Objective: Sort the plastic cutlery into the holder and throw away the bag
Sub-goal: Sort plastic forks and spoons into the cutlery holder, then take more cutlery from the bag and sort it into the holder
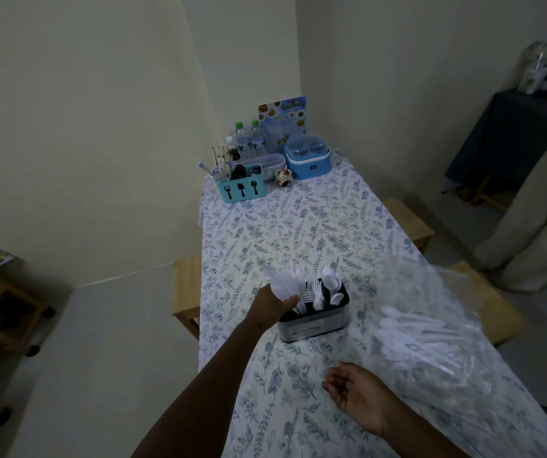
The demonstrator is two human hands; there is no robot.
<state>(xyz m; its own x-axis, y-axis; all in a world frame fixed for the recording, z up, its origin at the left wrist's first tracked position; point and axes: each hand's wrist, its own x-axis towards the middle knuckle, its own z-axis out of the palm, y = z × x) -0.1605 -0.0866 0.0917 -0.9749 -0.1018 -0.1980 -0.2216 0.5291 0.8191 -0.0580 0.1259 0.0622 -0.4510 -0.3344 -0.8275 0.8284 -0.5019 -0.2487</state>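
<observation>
overhead, a long table (298,226) runs from 6 o'clock up to 12 o'clock, draped in a white cloth printed with blue-grey leaves and sprigs, with pale plain walls meeting in a corner behind it. light wooden stools (186,292) sit at 9 o'clock and along the 3 o'clock edge, and a dark-covered side table (503,133) stands at 2 o'clock.

at the far end cluster a turquoise caddy (241,190) with black fork, knife and spoon silhouettes, two clear water bottles (250,138) with green caps, a rounded blue container (308,160) and a glossy menu card (283,115).

near the centre stands the dark oval holder (313,320), smooth-sided, with white plastic forks and spoons upright in it. the left hand (273,307) is closed around a bundle of white plastic knives (285,285), right against the holder's 9 o'clock rim. the right hand (359,396) hovers at 5 o'clock, palm turned up, fingers loosely curled and holding nothing. at 3 o'clock the crinkly clear bag (437,309) lies on the cloth, white plastic spoons (414,338) piled inside.
</observation>
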